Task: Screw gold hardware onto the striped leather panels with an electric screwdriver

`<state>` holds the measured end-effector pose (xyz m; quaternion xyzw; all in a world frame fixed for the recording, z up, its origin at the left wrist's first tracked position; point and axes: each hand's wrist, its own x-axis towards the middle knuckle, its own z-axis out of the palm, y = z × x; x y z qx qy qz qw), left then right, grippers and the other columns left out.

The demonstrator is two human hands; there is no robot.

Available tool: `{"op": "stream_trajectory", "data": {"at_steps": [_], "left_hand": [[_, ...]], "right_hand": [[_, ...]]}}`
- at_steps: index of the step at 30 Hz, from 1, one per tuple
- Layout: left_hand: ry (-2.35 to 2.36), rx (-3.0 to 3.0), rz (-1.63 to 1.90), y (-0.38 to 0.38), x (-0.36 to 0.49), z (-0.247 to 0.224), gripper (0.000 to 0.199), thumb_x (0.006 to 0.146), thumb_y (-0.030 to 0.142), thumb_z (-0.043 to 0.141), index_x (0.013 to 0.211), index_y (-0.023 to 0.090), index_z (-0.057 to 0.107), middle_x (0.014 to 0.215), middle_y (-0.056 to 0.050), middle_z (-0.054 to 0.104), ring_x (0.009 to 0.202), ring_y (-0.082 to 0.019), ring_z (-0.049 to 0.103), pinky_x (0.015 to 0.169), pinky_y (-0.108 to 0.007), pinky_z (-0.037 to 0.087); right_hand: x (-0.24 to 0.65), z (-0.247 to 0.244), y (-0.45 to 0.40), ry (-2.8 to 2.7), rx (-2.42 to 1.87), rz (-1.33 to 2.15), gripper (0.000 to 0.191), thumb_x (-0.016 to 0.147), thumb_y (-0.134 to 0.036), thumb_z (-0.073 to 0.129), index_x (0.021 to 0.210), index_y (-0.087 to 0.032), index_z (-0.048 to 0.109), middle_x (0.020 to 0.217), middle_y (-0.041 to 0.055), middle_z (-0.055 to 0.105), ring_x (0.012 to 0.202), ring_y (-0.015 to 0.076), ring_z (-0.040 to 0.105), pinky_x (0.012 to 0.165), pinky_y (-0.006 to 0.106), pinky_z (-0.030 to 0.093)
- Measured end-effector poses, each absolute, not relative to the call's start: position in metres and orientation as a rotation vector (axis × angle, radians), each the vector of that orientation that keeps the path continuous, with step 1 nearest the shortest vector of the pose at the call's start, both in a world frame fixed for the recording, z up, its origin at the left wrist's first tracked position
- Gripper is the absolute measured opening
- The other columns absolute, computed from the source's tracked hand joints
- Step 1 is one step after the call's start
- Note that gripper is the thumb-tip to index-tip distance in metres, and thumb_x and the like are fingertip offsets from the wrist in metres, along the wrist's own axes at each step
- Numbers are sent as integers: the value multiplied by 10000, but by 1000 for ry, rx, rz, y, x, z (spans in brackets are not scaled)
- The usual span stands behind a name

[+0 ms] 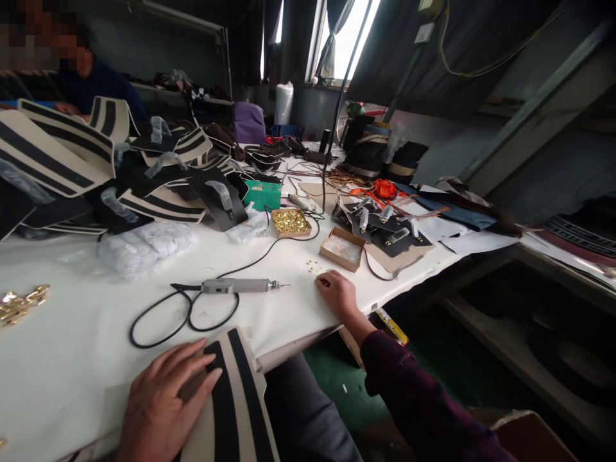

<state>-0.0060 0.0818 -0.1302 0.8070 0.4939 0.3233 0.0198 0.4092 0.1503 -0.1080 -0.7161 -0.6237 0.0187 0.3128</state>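
My left hand lies on a cream-and-black striped panel at the table's front edge, its fingers stretched out and pressing lightly on the surface. To the right, my right hand rests on the white table with its fingers curled together at the tips. Whatever may be between them is hidden. Just beyond those fingertips lie several tiny gold pieces. A grey electric screwdriver with a thin bit lies between the hands, its black cable looped beside it. Behind the right hand stands a small cardboard box of tiny whitish pieces.
Another box holds gold hardware. Striped panels are piled at left, near a plastic-wrapped bundle and gold fittings. Black pieces with wrapped hardware lie at right. A person is at the far left.
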Motion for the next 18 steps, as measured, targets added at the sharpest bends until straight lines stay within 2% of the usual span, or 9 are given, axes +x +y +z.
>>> {"op": "stream_trajectory", "data": {"at_steps": [9, 18], "left_hand": [[1533, 2484, 992, 80, -6, -128, 324, 947, 602, 646, 1085, 327, 747, 1287, -34, 765, 1178, -303, 687, 1065, -489, 518], [1506, 2474, 1027, 81, -5, -126, 309, 943, 604, 653, 1102, 351, 734, 1285, -17, 761, 1172, -306, 684, 1059, -508, 513]], "right_hand": [[410, -114, 152, -1630, -1880, 4, 176, 930, -274, 618, 916, -259, 793, 978, 19, 781, 832, 177, 700, 770, 263, 495], [410, -115, 152, -1670, -1897, -1, 175, 927, -281, 630, 894, -272, 802, 949, 7, 774, 795, 163, 678, 730, 249, 483]]}}
